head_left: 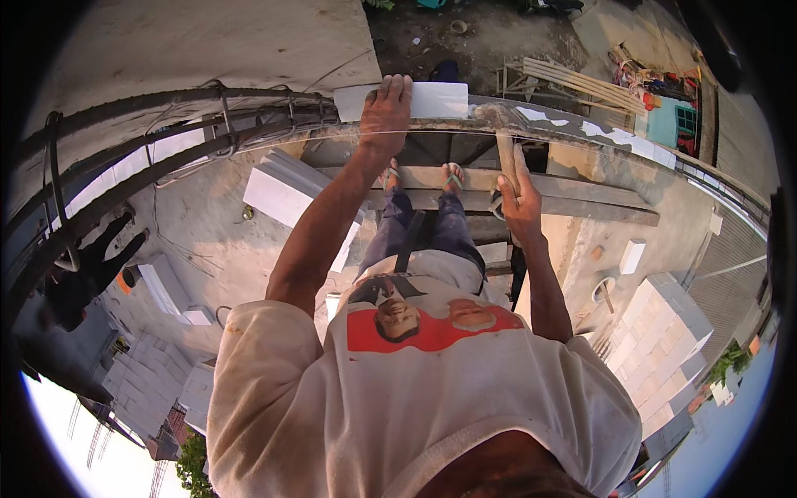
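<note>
My left hand grips a white block from above, fingers bent over its far edge, on top of the narrow wall edge at top center. My right hand is closed around the wooden handle of a hammer, whose head rests at or just above the wall edge beside the block's right end. A thin string runs across just in front of the block. Below it my sandaled feet stand on wooden planks.
Rebar with stirrups runs along the left. Loose blocks lie left of my feet; stacked blocks stand lower left and lower right. Another person in dark clothes is at far left. Timber lengths lie beyond the wall.
</note>
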### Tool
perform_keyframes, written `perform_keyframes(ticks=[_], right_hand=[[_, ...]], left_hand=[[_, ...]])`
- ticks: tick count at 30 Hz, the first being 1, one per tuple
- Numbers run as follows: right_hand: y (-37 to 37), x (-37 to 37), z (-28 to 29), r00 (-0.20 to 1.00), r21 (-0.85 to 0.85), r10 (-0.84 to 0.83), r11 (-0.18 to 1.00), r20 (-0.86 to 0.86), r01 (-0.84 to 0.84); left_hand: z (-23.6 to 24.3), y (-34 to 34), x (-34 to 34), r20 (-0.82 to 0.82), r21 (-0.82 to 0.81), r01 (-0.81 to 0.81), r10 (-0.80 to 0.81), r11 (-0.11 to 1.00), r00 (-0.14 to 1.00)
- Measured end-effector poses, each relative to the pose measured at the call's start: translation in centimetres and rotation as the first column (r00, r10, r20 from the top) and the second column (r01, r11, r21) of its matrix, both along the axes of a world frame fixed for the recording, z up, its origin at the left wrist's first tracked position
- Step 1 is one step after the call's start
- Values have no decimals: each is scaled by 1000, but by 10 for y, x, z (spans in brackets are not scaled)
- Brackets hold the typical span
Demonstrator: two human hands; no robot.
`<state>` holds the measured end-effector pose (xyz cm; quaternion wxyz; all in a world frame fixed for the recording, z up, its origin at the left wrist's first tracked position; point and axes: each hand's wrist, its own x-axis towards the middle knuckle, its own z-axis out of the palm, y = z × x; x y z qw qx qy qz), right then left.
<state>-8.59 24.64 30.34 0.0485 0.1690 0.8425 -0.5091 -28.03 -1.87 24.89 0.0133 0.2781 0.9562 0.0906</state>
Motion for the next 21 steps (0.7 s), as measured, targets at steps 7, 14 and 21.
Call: perform_keyframes(ticks=[7,14,21], right_hand=[[-5,-48,9,930,239,247,954,-272,-183],[-14,-62,0,946,372,309,893,-95,-254],[-14,-66,4,890,334,313,921,-331,-199]], left_hand=[[-8,-7,-5,-40,14,80,-80,997,996],[-9,-6,-6,-64,-12,98,-99,995,993],[-8,-10,-6,-70,-19,106,-107,994,992]])
